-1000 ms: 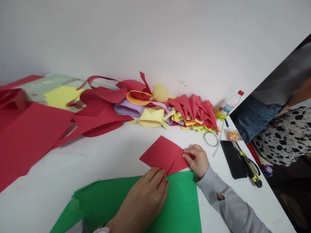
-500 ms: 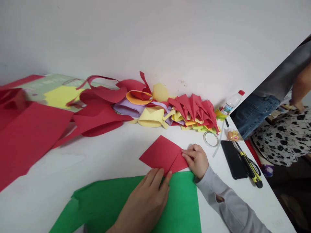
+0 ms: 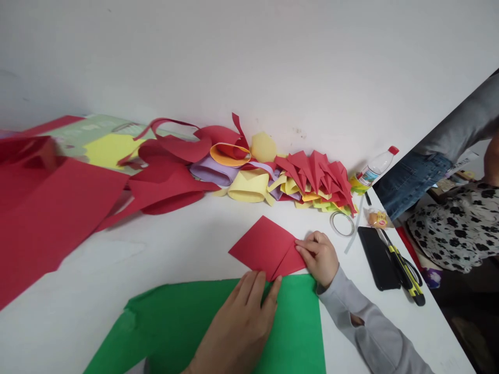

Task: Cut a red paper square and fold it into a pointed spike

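Note:
A folded piece of red paper lies on the white table, with a diagonal crease line across its right part. Its lower edge meets a large green sheet of paper. My right hand pinches the right corner of the red paper between thumb and fingers. My left hand rests over the green sheet, palm down. Its stretched fingertips touch the lower edge of the red paper and hide part of that edge.
Big red paper sheets lie left. Along the wall sit cut paper shapes and a red folded-paper stack. At right are a bottle, tape roll, wrapped snack, black phone, yellow-black cutter and people beyond.
The whole view has shifted slightly, so the table things appear a little further right. Both hands keep the same hold on the red paper, which looks unchanged.

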`<state>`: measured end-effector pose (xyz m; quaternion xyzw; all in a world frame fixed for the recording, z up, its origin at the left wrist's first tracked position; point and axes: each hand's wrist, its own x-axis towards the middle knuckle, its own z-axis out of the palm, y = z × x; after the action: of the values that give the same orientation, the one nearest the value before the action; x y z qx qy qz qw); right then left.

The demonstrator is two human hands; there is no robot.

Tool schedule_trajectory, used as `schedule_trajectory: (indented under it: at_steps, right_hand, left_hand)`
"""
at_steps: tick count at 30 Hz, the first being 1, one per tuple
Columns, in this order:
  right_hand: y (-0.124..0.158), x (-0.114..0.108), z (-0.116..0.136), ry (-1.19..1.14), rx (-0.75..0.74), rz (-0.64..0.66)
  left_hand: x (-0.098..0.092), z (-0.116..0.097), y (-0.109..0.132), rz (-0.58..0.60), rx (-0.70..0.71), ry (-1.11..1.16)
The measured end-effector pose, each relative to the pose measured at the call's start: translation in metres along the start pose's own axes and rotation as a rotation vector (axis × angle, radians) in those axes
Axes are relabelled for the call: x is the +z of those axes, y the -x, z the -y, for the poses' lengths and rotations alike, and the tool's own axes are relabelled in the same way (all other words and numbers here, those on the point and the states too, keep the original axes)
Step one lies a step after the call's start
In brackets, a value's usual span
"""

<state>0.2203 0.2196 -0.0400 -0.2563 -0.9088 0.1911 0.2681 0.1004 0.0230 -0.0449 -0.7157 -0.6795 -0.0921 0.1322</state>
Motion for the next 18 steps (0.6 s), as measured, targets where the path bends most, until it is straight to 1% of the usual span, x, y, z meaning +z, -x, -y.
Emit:
schedule_trajectory:
  at_steps: [3, 8, 11, 14, 16, 18]
  right_hand:
    - [0.0001, -0.0002, -0.0003, 0.007, -0.006, 0.0]
    - [0.0005, 0.0002, -0.0006, 0.018, -0.019, -0.008]
    - [0.0005, 0.0004, -0.0003, 0.023, -0.018, -0.017]
    - [0.0002, 0.0, 0.0005, 0.021, -0.023, -0.014]
    - [0.0001, -0.0002, 0.0008, 0.022, -0.019, -0.012]
    - [0.0002, 0.0001, 0.0007, 0.022, -0.01, -0.009]
  left_hand:
    - [-0.0008, -0.0005, -0.001, -0.009, 0.021, -0.058]
    - [0.0007, -0.0018, -0.0014, -0.021, 0.005, -0.064]
    - [0.003, -0.0033, 0.0002, -0.026, -0.028, -0.031]
    - [0.0039, -0.0041, 0.0008, 0.006, -0.043, 0.013]
    - [0.0038, -0.004, 0.0002, 0.004, -0.025, -0.011]
    - [0.0036, -0.0037, -0.0009, -0.03, 0.002, -0.072]
